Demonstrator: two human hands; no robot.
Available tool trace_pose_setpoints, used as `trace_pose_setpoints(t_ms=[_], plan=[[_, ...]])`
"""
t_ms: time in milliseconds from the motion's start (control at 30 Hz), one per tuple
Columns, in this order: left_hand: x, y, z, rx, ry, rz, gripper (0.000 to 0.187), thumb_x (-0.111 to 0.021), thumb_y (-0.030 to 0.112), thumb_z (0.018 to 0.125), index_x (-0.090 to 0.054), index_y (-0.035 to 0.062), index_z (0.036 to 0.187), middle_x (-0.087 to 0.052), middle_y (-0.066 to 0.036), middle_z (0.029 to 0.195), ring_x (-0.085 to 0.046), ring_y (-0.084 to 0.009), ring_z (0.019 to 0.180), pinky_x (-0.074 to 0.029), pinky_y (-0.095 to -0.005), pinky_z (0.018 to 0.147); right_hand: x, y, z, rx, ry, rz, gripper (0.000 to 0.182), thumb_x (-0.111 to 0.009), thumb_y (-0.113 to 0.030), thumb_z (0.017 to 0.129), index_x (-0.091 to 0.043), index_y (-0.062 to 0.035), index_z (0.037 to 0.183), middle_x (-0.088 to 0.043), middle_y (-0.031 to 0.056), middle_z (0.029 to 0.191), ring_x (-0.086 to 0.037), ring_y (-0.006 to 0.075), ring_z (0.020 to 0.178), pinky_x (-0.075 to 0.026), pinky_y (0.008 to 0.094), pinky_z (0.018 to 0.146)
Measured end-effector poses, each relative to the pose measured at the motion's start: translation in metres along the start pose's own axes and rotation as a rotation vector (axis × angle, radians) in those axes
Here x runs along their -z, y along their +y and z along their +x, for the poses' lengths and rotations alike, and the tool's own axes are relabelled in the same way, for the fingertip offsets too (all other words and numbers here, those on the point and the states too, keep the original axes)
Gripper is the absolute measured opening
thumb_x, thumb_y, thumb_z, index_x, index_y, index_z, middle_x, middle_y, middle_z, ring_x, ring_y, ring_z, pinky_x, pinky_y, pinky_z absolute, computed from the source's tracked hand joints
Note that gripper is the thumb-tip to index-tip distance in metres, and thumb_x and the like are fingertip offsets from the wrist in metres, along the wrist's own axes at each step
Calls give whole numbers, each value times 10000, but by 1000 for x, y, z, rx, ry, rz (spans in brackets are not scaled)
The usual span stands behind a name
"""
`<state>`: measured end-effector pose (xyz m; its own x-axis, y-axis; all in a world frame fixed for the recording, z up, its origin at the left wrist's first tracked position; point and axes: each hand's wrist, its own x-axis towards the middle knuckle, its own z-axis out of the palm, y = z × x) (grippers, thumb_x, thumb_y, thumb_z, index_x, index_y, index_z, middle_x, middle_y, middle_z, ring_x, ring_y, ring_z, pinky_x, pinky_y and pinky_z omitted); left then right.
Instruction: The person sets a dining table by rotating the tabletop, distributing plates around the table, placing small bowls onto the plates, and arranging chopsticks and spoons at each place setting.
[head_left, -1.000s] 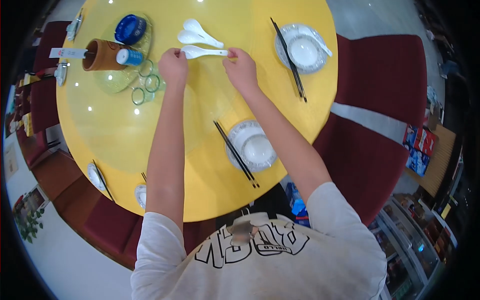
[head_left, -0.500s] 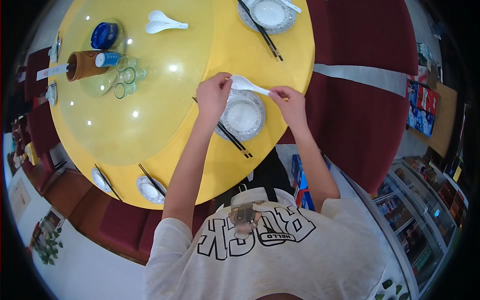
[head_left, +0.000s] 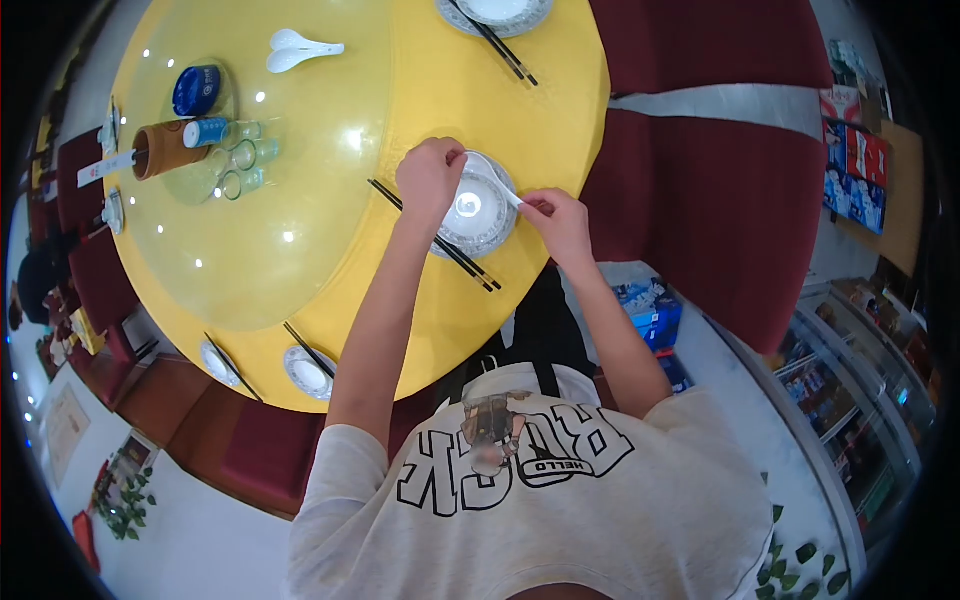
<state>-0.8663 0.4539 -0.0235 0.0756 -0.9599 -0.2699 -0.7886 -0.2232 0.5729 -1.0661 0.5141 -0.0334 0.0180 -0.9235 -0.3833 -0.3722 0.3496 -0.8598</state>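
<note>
Between my two hands a white soup spoon (head_left: 497, 184) is held just over a white bowl (head_left: 468, 222). My left hand (head_left: 430, 180) is closed at the spoon's bowl end, its fingertips partly hidden. With a pinch, my right hand (head_left: 556, 222) grips the end of the handle. Under the bowl is a patterned plate (head_left: 508, 232). A pair of black chopsticks (head_left: 466, 266) lies along the plate's left side, partly covered by my left wrist.
Two white spoons (head_left: 300, 50) lie on the glass turntable (head_left: 300, 160), with several small glasses (head_left: 245, 180), a blue ashtray (head_left: 196, 90) and a brown cylindrical holder (head_left: 160, 150). More place settings ring the yellow table. Dark red chairs (head_left: 710, 200) stand at the right.
The spoon has come down from beyond the bowl to over it, its handle tilting more toward me. My right hand has moved down and left with it. The view has shifted slightly.
</note>
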Motion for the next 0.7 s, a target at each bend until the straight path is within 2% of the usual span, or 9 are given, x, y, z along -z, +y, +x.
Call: trace_pose_setpoints(t_ms=[67, 333, 400, 467, 500, 567, 633, 700], plan=[[1, 4, 0, -29, 34, 65, 124, -667, 157, 754, -689, 67, 837, -675, -86, 813, -654, -236, 744, -511, -338, 664, -6, 5, -3, 6, 13, 9, 147, -695, -65, 767, -655, 22, 878, -653, 76, 767, -617, 122, 675, -495, 250, 635], [6, 4, 4, -72, 34, 169, 129, -620, 203, 779, -694, 100, 803, -649, -90, 769, -635, -267, 724, -502, -370, 631, -17, 4, -9, 12, 7, -37, 163, -697, -58, 760, -653, 12, 900, -642, 79, 793, -617, 132, 681, -497, 254, 636], [9, 0, 5, -81, 45, 172, 138, -610, 204, 785, -694, 97, 801, -650, -93, 771, -635, -271, 721, -502, -373, 632, -15, -1, -9, 20, 107, -131, 167, -665, -119, 775, -652, -20, 909, -633, 109, 798, -627, 205, 670, -494, 297, 629], [16, -10, 8, -64, 208, 31, 156, -594, 200, 794, -690, 79, 821, -647, -94, 749, -634, -275, 706, -501, -385, 637, -9, -9, -5, 39, 149, -156, 166, -655, -131, 785, -649, -28, 914, -631, 108, 794, -623, 209, 656, -490, 302, 619], [23, -17, 12, -65, 217, 27, 156, -594, 200, 794, -690, 79, 821, -647, -94, 749, -634, -275, 706, -501, -385, 637, -7, -15, -2, 49, 194, -176, 164, -644, -143, 795, -647, -36, 919, -630, 108, 790, -619, 213, 642, -486, 308, 608], [42, -39, 27, 67, 373, -39, 199, -597, 193, 794, -671, 59, 921, -648, -103, 789, -634, -265, 708, -500, -377, 662, -10, -25, 16, 109, 200, -185, 157, -641, -147, 796, -646, -36, 906, -629, 107, 789, -618, 213, 635, -485, 311, 605], [61, -68, 50, 52, 502, -109, 325, -611, 184, 788, -603, 32, 1076, -624, -125, 931, -626, -255, 795, -488, -371, 730, -21, -44, 41, 180, 172, -198, 137, -627, -144, 798, -644, -33, 877, -632, 108, 790, -617, 224, 642, -483, 323, 606], [80, -92, 77, 38, 551, -25, 470, -616, 180, 789, -488, -16, 1197, -520, -188, 1116, -588, -296, 906, -468, -380, 797, -51, -68, 75, 282, 141, -138, 151, -615, -159, 799, -650, -36, 879, -645, 112, 817, -629, 238, 680, -489, 331, 634]])
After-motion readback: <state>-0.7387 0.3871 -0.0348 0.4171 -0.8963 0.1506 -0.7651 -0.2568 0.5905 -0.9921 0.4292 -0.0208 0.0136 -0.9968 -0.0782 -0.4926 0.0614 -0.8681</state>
